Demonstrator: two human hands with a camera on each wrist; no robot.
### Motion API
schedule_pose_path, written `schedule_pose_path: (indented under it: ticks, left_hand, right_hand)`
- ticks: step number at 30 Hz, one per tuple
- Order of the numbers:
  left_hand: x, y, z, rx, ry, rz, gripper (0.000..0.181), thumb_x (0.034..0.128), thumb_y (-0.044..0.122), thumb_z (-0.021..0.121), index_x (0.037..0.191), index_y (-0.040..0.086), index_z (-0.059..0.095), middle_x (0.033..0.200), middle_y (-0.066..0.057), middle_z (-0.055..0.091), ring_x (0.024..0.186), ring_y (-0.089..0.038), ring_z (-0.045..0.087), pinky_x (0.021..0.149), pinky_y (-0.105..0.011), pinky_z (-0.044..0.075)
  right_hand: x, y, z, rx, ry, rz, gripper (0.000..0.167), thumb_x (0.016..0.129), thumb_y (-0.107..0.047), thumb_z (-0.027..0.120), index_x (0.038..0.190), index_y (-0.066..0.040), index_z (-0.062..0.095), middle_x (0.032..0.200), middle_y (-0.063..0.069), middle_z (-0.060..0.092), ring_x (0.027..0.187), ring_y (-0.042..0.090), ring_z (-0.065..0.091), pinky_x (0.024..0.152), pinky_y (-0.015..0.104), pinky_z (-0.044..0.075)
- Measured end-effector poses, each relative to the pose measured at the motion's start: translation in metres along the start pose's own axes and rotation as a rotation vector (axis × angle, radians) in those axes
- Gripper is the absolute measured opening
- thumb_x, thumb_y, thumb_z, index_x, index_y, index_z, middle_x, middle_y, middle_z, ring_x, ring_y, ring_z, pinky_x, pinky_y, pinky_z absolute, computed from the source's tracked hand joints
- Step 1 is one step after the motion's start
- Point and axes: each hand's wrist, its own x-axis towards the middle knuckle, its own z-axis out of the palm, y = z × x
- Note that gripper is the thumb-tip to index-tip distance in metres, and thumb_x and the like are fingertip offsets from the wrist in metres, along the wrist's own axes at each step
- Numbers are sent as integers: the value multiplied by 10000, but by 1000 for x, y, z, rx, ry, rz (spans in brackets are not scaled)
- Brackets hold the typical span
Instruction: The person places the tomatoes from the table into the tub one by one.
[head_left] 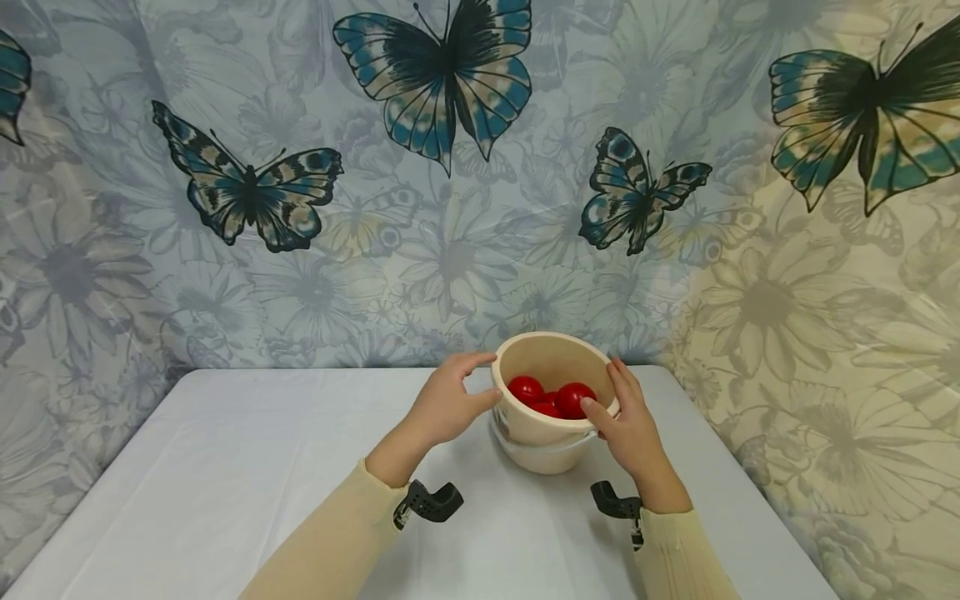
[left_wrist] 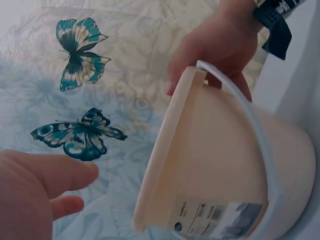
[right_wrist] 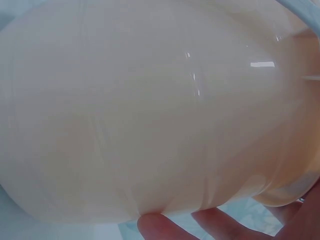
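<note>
A cream plastic bucket [head_left: 536, 428] stands on the white table, with several glossy round red things [head_left: 575, 399] inside it. Its pale carrying handle [left_wrist: 265, 150] hangs down against the outer wall. At the bucket's right side my right hand [head_left: 632, 429] grips the rim, thumb over the inner edge and fingers along the outside. In the right wrist view, fingertips [right_wrist: 162, 227] touch the bucket's wall. My left hand [head_left: 448, 402] is beside the left rim, its thumb and fingers spread apart; the left wrist view shows a gap between them and the bucket.
The white table [head_left: 247, 467] extends in front of a cloth backdrop [head_left: 457, 258] printed with butterflies and flowers. A printed label [left_wrist: 215, 220] is stuck on the bucket's side. Black wrist devices [head_left: 435, 502] are strapped at both cream sleeves.
</note>
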Motion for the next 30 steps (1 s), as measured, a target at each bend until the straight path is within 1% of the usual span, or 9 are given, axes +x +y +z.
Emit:
schedule_pose_path:
  ticks: [4,8,12,15,20,23,26,28,30]
  left_hand:
    - [-6,0,-9,183,23,-21,527,946,328,683,1431,166,556,1503,-145,392,1359,-359,401,1050,-581,400]
    - [-12,-3,-15,350,58,-67,519,962,370,651,1434,179,552,1527,-194,340,1350,-434,383,1010,-596,432]
    - [-18,-9,-19,507,69,-147,565,974,426,619,1458,153,522,1531,-253,309,1378,-476,304,1004,-630,418]
    - [-22,-12,-23,606,46,-250,645,978,507,575,1506,155,459,1557,-276,246,1411,-507,208,1025,-709,332]
    - [-26,-16,-32,700,13,-406,755,973,628,479,1569,184,345,1603,-275,107,1425,-558,70,1000,-829,161]
    - [-29,-17,-36,723,9,-456,782,976,659,428,1585,185,302,1612,-275,55,1419,-576,9,977,-859,80]
    - [-33,-17,-39,737,10,-480,791,979,681,373,1593,193,272,1617,-266,22,1416,-574,-54,966,-862,-9]
    - [-34,-16,-41,751,10,-483,797,978,696,336,1596,198,260,1620,-256,13,1417,-564,-85,973,-846,-67]
    - [-36,-16,-42,765,4,-485,801,978,705,307,1598,201,250,1622,-249,8,1416,-553,-112,980,-822,-120]
  right_hand:
    - [0,0,0,-3,1,-14,819,979,-363,623,1586,-30,183,1643,107,89,1315,477,385,677,435,615]
    - [1,0,-2,-10,-1,-13,818,982,-354,621,1587,-31,176,1645,98,79,1330,484,366,684,451,614]
    - [0,0,-4,1,-14,-8,826,982,-355,622,1587,-25,165,1646,101,68,1339,489,350,686,454,614]
    - [-2,0,-4,5,-20,-10,832,983,-357,623,1586,-19,161,1646,104,65,1338,485,348,679,449,614]
    - [-3,-1,-2,2,-16,-18,826,983,-337,625,1585,-16,159,1643,120,70,1338,489,345,682,459,613]
    - [-3,0,-1,4,-16,-22,826,980,-327,628,1584,-12,160,1641,129,72,1341,500,337,681,464,613]
    - [-3,-1,-1,-11,-22,-25,834,979,-336,631,1580,-2,160,1640,137,70,1350,506,325,701,493,606]
    - [-2,-3,-3,-58,-26,-29,840,980,-359,624,1573,18,164,1638,156,72,1383,504,275,840,560,558]
    - [-1,-6,-7,-128,-39,-21,851,980,-395,612,1572,21,165,1637,178,58,1405,518,219,967,650,442]
